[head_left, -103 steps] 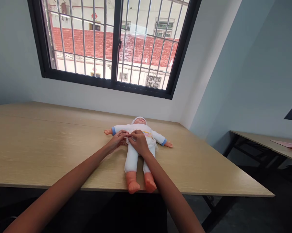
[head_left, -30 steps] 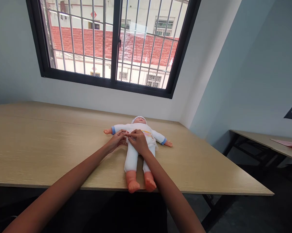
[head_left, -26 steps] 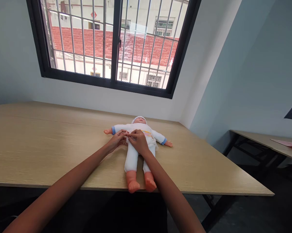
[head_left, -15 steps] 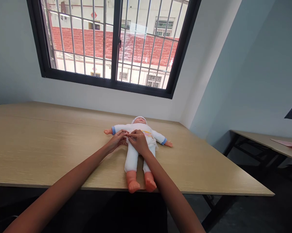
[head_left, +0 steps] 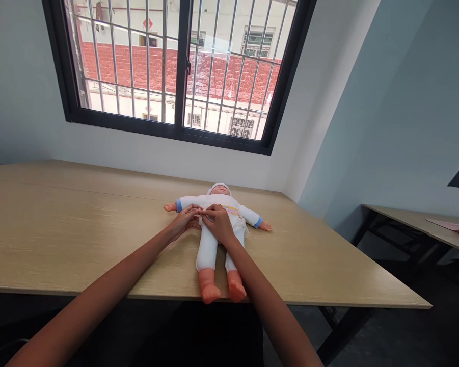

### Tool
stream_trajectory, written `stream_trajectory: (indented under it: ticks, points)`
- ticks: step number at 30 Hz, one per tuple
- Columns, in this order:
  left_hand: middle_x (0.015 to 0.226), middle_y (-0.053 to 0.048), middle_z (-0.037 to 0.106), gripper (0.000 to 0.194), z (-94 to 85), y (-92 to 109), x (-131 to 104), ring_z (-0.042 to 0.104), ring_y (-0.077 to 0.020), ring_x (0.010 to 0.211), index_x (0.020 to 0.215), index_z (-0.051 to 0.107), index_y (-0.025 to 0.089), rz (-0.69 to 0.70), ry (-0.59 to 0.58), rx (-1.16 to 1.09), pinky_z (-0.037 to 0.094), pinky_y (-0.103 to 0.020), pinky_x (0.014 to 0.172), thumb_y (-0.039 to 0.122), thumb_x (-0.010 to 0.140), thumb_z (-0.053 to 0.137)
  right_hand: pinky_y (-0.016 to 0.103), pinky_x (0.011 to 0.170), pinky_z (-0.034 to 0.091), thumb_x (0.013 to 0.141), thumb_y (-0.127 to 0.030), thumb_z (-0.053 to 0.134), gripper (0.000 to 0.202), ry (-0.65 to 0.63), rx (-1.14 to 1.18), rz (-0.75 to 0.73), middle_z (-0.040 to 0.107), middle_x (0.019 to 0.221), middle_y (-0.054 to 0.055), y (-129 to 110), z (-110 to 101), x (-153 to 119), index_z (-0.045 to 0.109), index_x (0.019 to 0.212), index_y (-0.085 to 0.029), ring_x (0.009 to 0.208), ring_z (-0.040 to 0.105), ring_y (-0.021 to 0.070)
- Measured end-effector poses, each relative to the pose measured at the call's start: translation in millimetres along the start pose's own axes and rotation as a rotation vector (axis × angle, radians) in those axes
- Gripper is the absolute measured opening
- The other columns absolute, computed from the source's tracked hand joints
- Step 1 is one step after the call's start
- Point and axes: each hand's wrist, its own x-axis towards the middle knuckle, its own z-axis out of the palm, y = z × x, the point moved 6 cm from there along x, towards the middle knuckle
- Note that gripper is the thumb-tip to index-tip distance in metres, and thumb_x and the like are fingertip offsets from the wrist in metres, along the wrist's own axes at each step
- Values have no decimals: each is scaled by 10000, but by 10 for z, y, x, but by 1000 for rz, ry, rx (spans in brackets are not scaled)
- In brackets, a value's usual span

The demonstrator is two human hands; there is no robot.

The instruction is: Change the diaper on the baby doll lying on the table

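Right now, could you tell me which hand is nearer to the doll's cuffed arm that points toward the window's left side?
Left. The left hand lies just beside that arm; the right hand rests farther over, on the doll's belly.

Bright window (head_left: 176, 71) daylight, sharp focus

We see a doll (head_left: 218, 224) lying face up on the worktop (head_left: 80, 229), feet at its near edge, with our left hand (head_left: 183, 221) and right hand (head_left: 218, 223) pinching cloth at its belly.

Head view, forward-down, seemingly near table (head_left: 61, 239)
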Motion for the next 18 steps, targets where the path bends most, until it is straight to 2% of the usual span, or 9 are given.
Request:
stream_trajectory:
  ticks: [18]
  points:
    - [869,8,604,336,-6,-21,6,581,-109,748,945,568,193,-14,0,11,498,-233,654,373,735,759,319,796,447,825,-92,635,241,17,12,12,641,804,28,17,4,-5,788,936,-243,822,567,176]
